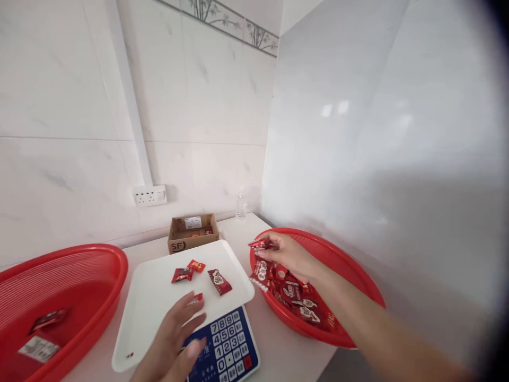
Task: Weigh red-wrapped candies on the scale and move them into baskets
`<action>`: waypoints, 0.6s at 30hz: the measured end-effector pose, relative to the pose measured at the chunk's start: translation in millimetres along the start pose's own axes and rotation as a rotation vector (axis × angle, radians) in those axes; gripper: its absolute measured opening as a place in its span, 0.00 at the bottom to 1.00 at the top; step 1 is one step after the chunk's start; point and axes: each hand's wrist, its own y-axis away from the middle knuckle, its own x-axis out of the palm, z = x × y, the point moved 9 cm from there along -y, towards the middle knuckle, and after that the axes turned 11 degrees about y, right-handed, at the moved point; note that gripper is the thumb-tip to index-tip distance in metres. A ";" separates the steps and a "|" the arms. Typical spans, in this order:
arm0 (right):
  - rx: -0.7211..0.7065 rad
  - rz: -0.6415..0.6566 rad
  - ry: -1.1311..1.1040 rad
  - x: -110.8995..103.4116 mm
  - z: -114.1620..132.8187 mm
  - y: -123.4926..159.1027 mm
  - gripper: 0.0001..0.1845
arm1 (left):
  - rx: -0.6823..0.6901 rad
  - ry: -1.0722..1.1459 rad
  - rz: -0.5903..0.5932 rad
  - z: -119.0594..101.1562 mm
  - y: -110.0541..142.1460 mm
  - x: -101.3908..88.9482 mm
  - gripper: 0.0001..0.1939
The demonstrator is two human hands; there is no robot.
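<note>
My right hand (284,254) is closed on small red candy packets (260,270), over the near-left rim of the right red basket (358,307). More red packets (292,290) fill that basket beneath it. Over the front of the white scale tray (151,297), my left hand (178,334) hovers with fingers apart and nothing in them. Several packets lie on the tray, among them a dark red packet (219,281) and an orange-red packet (196,266). One small packet (196,298) is partly covered by my left fingers. The scale's blue keypad (230,345) shows beside my left thumb.
Another red basket (115,286) stands at the left with a few packets inside. A cardboard box (193,241) holding some packets sits behind the tray. Near the wall corner is a clear plastic bottle (240,206). A socket (150,195) is on the tiled wall.
</note>
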 end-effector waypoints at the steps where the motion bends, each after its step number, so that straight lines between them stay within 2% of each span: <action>1: -0.016 0.051 -0.052 22.0 9.3 -2.2 0.15 | -0.043 0.064 0.003 -1.4 -3.2 14.0 0.36; 3: -0.033 0.160 -0.116 65.5 21.9 -5.3 0.15 | -0.127 0.174 0.017 -6.3 -9.4 37.1 0.39; 5: -0.025 0.232 -0.117 101.1 26.5 -7.4 0.15 | -0.215 0.282 0.032 -8.8 -14.4 50.0 0.42; 7: -0.014 0.254 -0.086 125.0 26.6 -9.4 0.13 | -0.268 0.366 0.019 -8.6 -18.6 50.4 0.42; 9: -0.002 0.263 -0.080 139.6 25.6 -10.7 0.11 | -0.269 0.412 -0.018 -7.1 -22.4 41.4 0.38; 12: 0.006 0.295 -0.115 150.3 25.6 -10.8 0.10 | -0.231 0.420 -0.052 -5.2 -25.7 24.0 0.31; 14: -0.007 0.301 -0.087 149.9 25.3 -11.7 0.09 | -0.216 0.368 -0.062 -5.5 -25.9 11.8 0.30; 18: -0.135 0.151 0.247 128.4 23.0 -21.1 0.10 | -0.152 0.149 -0.101 -15.7 -24.8 -19.5 0.30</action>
